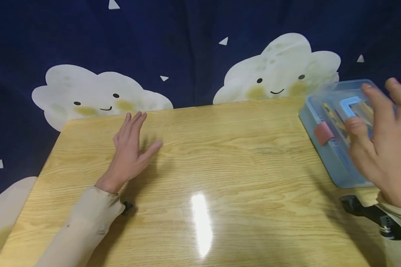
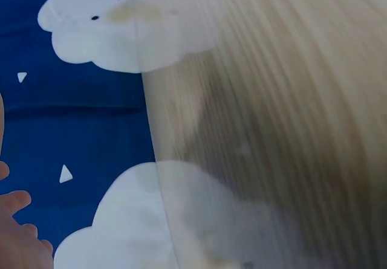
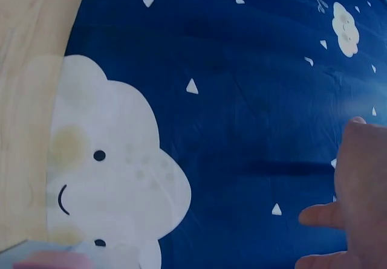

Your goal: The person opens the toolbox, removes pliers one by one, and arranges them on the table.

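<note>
In the head view, a translucent blue plastic box [image 1: 331, 159] with a clear lid and a pink latch [image 1: 323, 133] stands at the table's right side. Through the lid show a light-blue angled piece [image 1: 349, 105] and some yellow items, too blurred to name. My right hand [image 1: 384, 144] is over the box with its fingers spread, hiding part of it; whether it touches the lid I cannot tell. On the left, my left hand [image 1: 128, 152] is held over the wooden table with fingers extended and thumb apart, holding nothing.
The wooden table [image 1: 237, 148] carries a bright light reflection near its front. Behind and left of it hangs dark blue cloth [image 1: 194, 48] printed with white clouds and triangles. A black strap device [image 1: 371, 215] is on the right wrist.
</note>
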{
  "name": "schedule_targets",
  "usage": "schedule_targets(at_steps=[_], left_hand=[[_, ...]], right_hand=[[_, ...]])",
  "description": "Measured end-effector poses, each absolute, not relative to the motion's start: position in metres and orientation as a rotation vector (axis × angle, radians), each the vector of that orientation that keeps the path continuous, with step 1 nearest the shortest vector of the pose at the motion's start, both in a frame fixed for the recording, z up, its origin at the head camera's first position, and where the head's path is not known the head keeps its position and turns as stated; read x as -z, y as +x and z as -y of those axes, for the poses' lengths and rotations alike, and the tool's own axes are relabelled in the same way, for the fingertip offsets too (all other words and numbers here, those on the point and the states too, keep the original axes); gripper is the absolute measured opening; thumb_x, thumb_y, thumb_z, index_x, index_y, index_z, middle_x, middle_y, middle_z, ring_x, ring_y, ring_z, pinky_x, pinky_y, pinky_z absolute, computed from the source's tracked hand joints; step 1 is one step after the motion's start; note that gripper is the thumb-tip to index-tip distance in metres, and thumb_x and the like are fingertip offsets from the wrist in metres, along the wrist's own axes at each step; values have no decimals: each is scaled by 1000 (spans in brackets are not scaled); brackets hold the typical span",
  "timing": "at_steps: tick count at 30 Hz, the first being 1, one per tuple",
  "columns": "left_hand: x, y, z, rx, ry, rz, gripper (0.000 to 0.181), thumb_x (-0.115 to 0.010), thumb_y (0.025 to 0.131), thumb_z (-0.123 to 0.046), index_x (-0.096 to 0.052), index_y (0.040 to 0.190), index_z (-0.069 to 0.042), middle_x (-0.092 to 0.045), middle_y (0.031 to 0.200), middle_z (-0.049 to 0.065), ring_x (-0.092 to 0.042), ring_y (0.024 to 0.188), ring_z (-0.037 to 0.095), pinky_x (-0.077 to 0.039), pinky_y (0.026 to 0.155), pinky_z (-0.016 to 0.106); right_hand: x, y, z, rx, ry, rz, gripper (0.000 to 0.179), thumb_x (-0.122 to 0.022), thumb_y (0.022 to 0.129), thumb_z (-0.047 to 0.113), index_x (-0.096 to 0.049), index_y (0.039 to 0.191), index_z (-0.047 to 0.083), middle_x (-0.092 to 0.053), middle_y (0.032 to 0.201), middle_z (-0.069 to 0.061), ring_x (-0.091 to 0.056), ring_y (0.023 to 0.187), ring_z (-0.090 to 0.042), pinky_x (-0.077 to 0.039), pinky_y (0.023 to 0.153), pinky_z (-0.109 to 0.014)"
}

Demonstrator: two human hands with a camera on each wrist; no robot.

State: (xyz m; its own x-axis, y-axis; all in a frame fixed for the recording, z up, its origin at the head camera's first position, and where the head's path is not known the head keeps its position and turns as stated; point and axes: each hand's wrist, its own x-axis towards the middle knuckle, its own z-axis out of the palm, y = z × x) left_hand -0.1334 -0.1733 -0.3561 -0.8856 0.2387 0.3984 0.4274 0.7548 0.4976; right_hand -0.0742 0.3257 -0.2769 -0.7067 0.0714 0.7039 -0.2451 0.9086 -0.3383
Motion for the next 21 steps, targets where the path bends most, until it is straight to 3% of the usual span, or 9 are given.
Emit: schedule_targets(at_steps=[7,11,18,21], left_hand=[[356,-139,152,958,-516,2605,83,-56,101,-60,-29,163,-12,-30,170,12,-10,163,37,-15,118,74],[354,-138,139,1046,-510,2609,82,-54,101,-61,-26,164,-15,-27,171,10,-8,164,34,-13,120,75],[348,-138,121,1326,-418,2647,74,-51,103,-59,-19,164,-33,-17,174,6,-3,165,24,-2,124,78],[349,-139,113,1371,-423,2632,73,-51,103,-58,-20,164,-33,-17,173,6,-4,165,24,-2,125,75]], right_hand=[[276,-78,-344,-821,42,2421,103,-28,95,83,-39,156,1,-19,169,-28,-11,159,-46,1,131,-66],[273,-79,-345,-827,-37,2472,104,-26,95,83,-38,157,0,-18,169,-28,-11,159,-47,1,132,-66],[277,-85,-354,-774,-188,2534,98,-24,97,80,-38,159,7,-21,170,-26,-13,160,-47,-3,132,-68],[279,-87,-359,-770,-206,2544,97,-24,99,78,-37,158,2,-20,169,-30,-13,159,-49,-4,132,-68]])
